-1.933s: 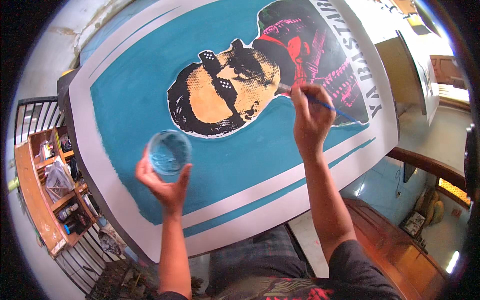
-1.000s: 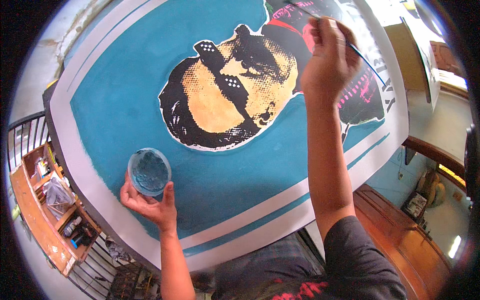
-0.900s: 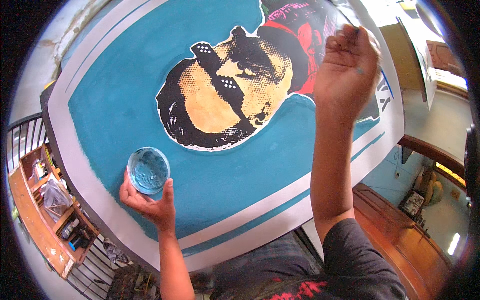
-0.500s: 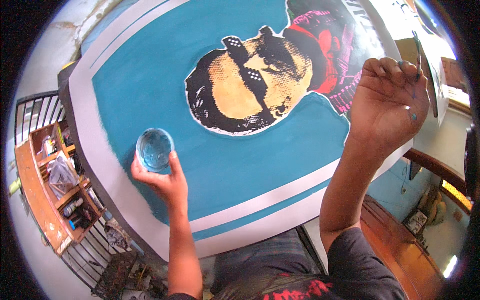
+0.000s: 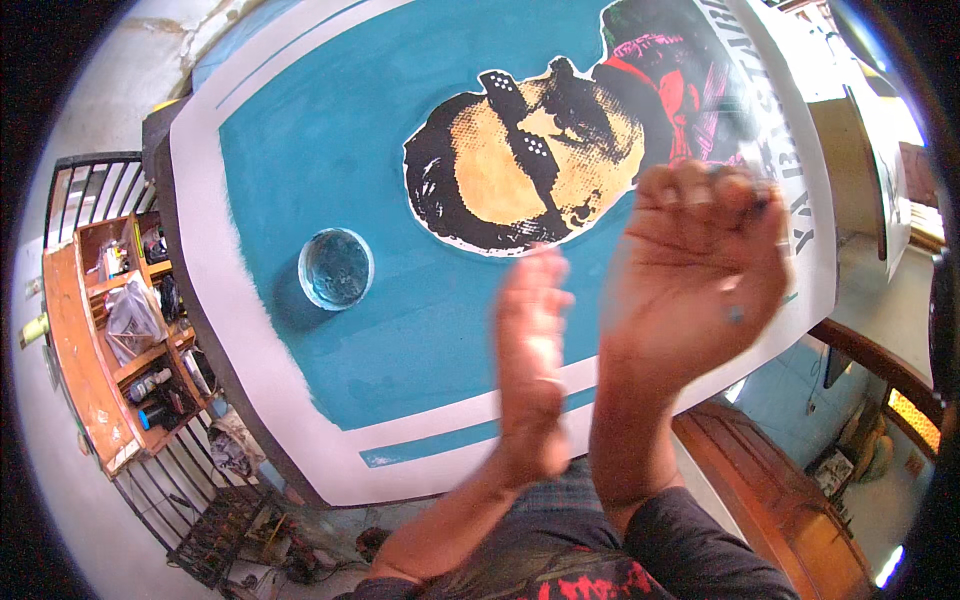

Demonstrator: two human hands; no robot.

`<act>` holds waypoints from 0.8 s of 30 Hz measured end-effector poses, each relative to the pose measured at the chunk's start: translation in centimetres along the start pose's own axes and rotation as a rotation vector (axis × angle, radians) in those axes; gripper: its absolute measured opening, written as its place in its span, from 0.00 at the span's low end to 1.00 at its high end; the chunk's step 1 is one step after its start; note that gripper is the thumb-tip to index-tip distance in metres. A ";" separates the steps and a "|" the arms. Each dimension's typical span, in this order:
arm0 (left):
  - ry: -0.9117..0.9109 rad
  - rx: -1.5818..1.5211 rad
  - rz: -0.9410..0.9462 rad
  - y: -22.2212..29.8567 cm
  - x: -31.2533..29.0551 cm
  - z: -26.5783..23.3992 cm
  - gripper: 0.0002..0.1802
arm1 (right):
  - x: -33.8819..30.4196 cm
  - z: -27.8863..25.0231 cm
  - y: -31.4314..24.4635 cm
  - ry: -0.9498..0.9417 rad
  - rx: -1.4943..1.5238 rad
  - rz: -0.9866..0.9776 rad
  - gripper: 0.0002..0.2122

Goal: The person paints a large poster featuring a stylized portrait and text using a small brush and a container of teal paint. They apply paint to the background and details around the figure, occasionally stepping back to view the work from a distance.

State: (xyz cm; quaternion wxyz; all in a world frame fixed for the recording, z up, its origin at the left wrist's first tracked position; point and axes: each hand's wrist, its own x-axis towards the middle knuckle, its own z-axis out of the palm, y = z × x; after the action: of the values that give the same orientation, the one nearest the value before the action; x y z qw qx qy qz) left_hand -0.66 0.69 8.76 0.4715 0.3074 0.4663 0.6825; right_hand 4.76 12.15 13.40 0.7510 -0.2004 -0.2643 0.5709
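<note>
A large painted sheet (image 5: 300,370) lies before me, with a portrait (image 5: 500,165) on a teal ground inside a white border. On its left part stands a clear cup (image 5: 337,269) holding bluish liquid, with no hand on it. My left hand (image 5: 533,350) is over the lower middle, fingers stretched out, empty and slightly blurred. Beside it, to the right, my right hand (image 5: 695,270) is raised palm toward me with curled fingers and a teal paint spot on the palm. Its fingers close on a thin paintbrush, now mostly hidden and blurred by motion.
An orange wooden shelf (image 5: 85,340) with bottles and a plastic bag stands to the left, beside black metal railings (image 5: 95,200). A brown wooden cabinet (image 5: 760,490) is at lower right. A white-faced panel (image 5: 875,165) stands beyond the sheet's right edge.
My left hand has let go of the cup, leaving it on the sheet, and moved right. My right hand has moved left and slightly down, toward the left hand. The view has shifted a little.
</note>
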 end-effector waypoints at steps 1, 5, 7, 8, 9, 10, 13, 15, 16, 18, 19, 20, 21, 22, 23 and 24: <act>-0.094 -0.127 -0.057 -0.5 -0.4 1.3 0.54 | -0.7 0.0 1.1 0.096 -0.072 -0.058 0.07; -0.167 -0.167 -0.313 -0.7 -3.3 3.4 0.55 | -0.8 -0.6 1.3 0.005 -0.312 -0.161 0.04; -0.223 -0.036 -0.375 -0.4 -5.2 3.6 0.53 | -0.3 -1.3 1.4 0.019 -0.411 -0.204 0.03; -0.301 0.063 -0.356 -1.1 -6.0 3.3 0.53 | 0.6 -2.1 1.6 0.015 -0.458 -0.240 0.03; -0.367 0.173 -0.335 -1.9 -7.1 2.7 0.52 | 1.5 -2.8 2.0 0.011 -0.494 -0.265 0.03; -0.319 -0.014 -0.246 -2.3 -8.2 2.3 0.48 | 2.8 -3.4 2.1 0.019 -0.589 -0.319 0.04; -0.779 0.403 -0.119 -0.4 -8.7 -3.0 0.35 | 8.6 -8.1 3.2 -0.033 -1.039 -0.436 0.04; -0.373 0.667 0.102 -0.4 -5.6 -7.0 0.13 | 11.6 -11.1 4.9 -0.046 -1.089 -0.439 0.04; -0.251 0.870 0.174 -0.5 -4.6 -10.2 0.07 | 12.6 -11.7 5.5 -0.115 -1.058 -0.392 0.04; -0.280 1.112 0.270 -0.3 -2.5 -15.2 0.13 | 13.2 -11.8 6.5 -0.162 -1.174 -0.415 0.05; -0.336 1.212 0.246 0.0 -2.0 -16.5 0.15 | 13.3 -12.1 7.2 -0.177 -1.181 -0.404 0.05; -0.404 1.245 0.268 0.0 -1.9 -17.1 0.16 | 13.1 -12.5 7.7 -0.175 -1.196 -0.399 0.05; -0.469 1.273 0.293 -0.1 -1.8 -17.5 0.17 | 13.0 -12.7 8.1 -0.177 -1.212 -0.399 0.06; -0.534 1.300 0.320 -0.4 -1.7 -17.8 0.18 | 13.0 -12.8 8.4 -0.179 -1.229 -0.400 0.06; -0.515 1.317 0.314 -0.7 -1.7 -17.9 0.18 | 13.1 -13.0 8.6 -0.195 -1.228 -0.410 0.06; -0.495 1.336 0.301 -0.9 -1.8 -18.0 0.19 | 13.3 -12.9 8.6 -0.211 -1.228 -0.414 0.06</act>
State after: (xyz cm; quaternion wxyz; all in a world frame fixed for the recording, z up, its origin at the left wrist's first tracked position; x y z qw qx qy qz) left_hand -15.13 -7.13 1.19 0.1758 0.7358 0.6158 0.2204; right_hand 9.11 27.24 0.36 0.5646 -0.4803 -0.6476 0.1765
